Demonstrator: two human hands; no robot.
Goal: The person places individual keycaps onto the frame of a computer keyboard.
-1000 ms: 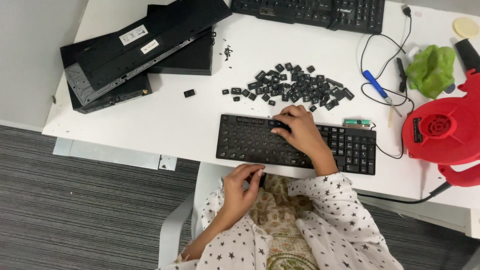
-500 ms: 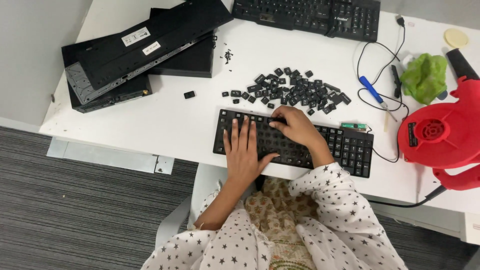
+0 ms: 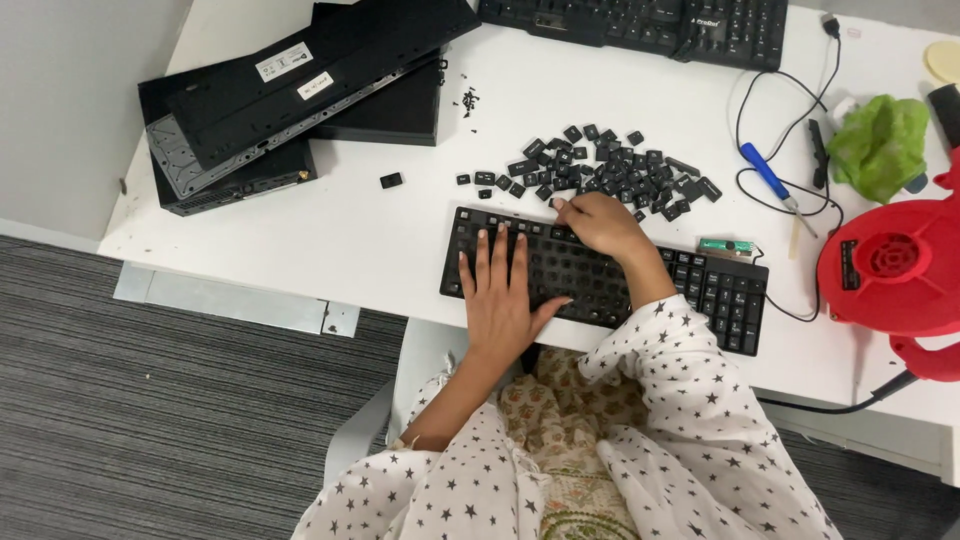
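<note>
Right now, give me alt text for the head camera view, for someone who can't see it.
Seen from above, a person's left hand lies flat on a black keyboard on a white desk, while the right hand reaches a pile of loose black keycaps behind it. A red blower sits at the right.

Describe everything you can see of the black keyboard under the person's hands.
The black keyboard lies flat near the front edge of the white desk, a flat plastic-looking slab. Most key spots look bare; keycaps remain at its right end. The left hand rests flat on its left part, and the right hand sits at its upper edge beside the loose keycaps.
</note>
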